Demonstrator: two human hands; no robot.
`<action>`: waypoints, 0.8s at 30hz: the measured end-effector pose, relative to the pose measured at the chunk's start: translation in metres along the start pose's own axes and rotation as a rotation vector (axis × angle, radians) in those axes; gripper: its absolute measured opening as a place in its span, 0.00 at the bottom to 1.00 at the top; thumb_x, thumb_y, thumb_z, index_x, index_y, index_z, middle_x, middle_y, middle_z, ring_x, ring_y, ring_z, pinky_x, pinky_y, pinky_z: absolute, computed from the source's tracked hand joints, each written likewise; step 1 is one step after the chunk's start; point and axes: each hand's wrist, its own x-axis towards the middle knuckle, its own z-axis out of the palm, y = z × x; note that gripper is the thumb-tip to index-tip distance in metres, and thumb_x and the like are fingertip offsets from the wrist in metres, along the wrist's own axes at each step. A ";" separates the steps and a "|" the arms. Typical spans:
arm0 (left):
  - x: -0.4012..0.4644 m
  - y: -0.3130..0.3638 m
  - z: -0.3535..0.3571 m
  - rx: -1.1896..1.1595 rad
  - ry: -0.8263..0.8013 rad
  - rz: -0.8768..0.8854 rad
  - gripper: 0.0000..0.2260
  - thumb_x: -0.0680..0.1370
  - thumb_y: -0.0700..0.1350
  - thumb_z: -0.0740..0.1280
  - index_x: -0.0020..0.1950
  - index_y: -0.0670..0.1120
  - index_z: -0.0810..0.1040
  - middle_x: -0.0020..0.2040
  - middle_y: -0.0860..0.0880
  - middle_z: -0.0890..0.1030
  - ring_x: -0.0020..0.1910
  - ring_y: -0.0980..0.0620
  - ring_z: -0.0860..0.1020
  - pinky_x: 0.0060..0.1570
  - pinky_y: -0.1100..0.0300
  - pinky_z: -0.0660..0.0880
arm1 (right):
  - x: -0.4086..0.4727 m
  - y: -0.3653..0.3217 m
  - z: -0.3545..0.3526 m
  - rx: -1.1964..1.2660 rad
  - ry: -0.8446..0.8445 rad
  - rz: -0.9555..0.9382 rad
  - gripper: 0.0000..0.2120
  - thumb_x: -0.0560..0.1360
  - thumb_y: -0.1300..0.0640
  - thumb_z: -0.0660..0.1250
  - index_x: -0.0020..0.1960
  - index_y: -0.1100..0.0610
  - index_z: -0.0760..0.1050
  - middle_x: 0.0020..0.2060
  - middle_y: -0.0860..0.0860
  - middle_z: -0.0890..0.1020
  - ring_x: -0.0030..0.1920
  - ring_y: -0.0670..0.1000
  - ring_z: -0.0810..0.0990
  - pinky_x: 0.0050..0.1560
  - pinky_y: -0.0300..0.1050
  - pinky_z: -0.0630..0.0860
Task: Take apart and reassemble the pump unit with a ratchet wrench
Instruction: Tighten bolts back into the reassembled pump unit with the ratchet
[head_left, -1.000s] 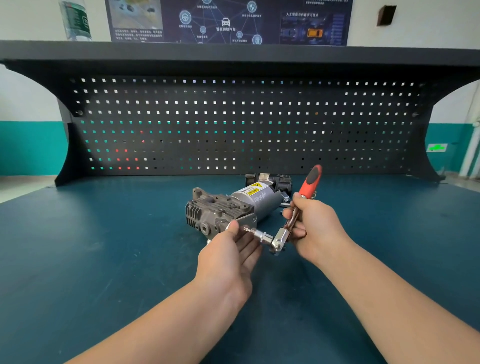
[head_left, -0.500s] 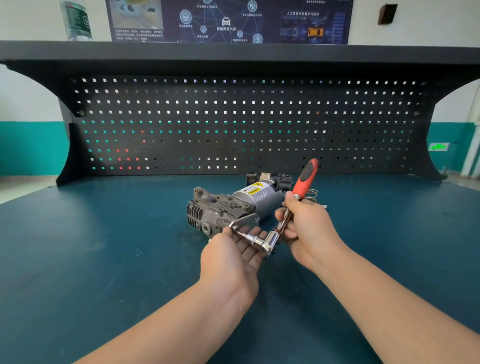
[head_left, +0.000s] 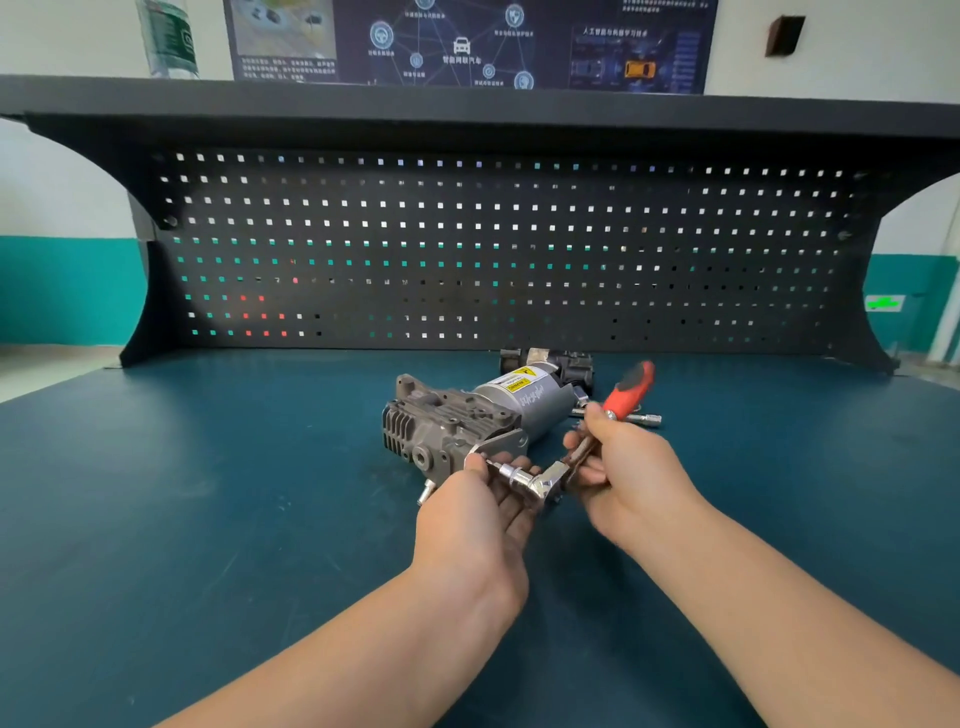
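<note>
We see the pump (head_left: 467, 415) lying on its side on the teal bench (head_left: 208, 493), mid-bench, just beyond our hands. Our right hand (head_left: 623, 470) has its grip wrapped around the wrench (head_left: 587, 441) shaft, the red handle tilting up and far right. The wrench head and its socket extension point left toward the pump's near bracket. Our left hand (head_left: 478, 514) sits just near of the pump, thumb and fingers pinching the extension's tip. Beyond the pump lie a dark part (head_left: 550, 361) and a loose bar (head_left: 641, 418).
</note>
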 end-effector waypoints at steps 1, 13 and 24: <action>0.000 -0.001 0.000 0.007 0.004 0.001 0.11 0.82 0.43 0.56 0.50 0.39 0.76 0.40 0.43 0.80 0.37 0.49 0.79 0.28 0.63 0.77 | 0.000 0.001 -0.001 0.065 0.034 0.072 0.10 0.81 0.61 0.60 0.41 0.61 0.68 0.32 0.55 0.72 0.20 0.43 0.70 0.14 0.31 0.57; -0.001 -0.005 -0.002 0.179 -0.018 -0.057 0.04 0.76 0.40 0.68 0.46 0.39 0.78 0.38 0.43 0.82 0.36 0.47 0.80 0.42 0.53 0.80 | -0.025 -0.004 0.004 -0.364 -0.300 -0.626 0.08 0.79 0.56 0.62 0.42 0.56 0.72 0.27 0.49 0.76 0.24 0.42 0.71 0.24 0.33 0.66; 0.011 -0.003 -0.005 0.218 -0.032 -0.061 0.05 0.77 0.35 0.65 0.52 0.37 0.77 0.41 0.42 0.80 0.36 0.47 0.79 0.42 0.53 0.79 | -0.029 0.002 0.004 -0.625 -0.302 -0.901 0.08 0.78 0.53 0.64 0.41 0.52 0.71 0.27 0.47 0.76 0.26 0.43 0.73 0.30 0.36 0.70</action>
